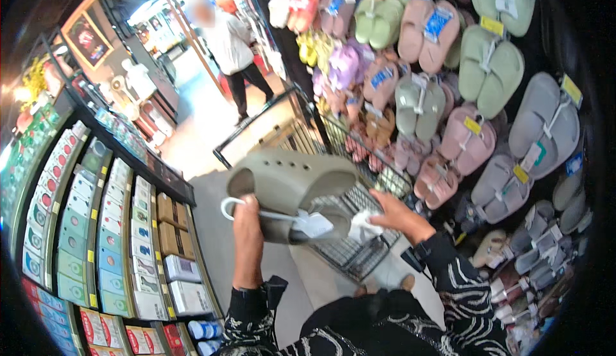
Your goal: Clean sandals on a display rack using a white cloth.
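Observation:
Grey-brown foam slides [284, 183], with a row of holes along the upper, are held up in front of me. My left hand [248, 240] grips their left side, at a white plastic hanger [233, 209]. A white tag [315, 225] hangs over the footbed. To the right of the slides, my right hand [402, 216] has its thumb and fingers apart. A crumpled white item [364, 226] lies against its thumb; whether it is gripped is unclear. Beneath both hands is a black wire shopping cart [358, 257].
Slippers and sandals [418, 101] hang in rows on the right wall. Boxed goods fill a shelving unit [110, 235] to the left. The cart's handle [250, 127] rises beyond the slides. Farther down the aisle, a person [231, 43] in a white top stands or walks.

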A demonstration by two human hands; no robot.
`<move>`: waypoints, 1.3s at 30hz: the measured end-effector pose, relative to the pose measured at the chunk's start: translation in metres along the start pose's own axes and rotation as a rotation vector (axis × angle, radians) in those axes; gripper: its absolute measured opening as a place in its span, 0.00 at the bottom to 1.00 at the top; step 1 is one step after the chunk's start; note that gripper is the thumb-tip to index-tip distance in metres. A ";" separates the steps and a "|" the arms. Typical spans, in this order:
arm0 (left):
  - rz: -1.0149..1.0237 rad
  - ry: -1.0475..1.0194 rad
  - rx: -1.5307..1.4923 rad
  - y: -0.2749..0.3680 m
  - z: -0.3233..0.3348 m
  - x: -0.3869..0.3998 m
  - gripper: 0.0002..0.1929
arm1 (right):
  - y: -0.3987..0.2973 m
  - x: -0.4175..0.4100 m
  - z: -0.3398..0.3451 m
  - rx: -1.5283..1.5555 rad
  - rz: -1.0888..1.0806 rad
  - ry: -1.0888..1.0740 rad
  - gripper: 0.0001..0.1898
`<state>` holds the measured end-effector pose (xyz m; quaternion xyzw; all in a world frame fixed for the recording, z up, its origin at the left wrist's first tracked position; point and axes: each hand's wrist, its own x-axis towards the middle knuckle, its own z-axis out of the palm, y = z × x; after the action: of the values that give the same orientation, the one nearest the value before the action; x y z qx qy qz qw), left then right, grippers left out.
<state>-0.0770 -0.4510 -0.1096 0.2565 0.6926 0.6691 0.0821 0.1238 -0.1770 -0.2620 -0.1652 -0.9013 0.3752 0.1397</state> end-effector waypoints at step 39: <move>1.135 -0.967 0.312 0.136 0.287 -0.134 0.16 | -0.161 -0.229 -0.139 -0.411 0.220 1.037 0.09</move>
<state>0.2019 -0.2632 -0.0342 0.8467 0.4278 0.3160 -0.0175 0.3518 -0.2887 -0.0804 -0.4448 -0.7467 0.0743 0.4890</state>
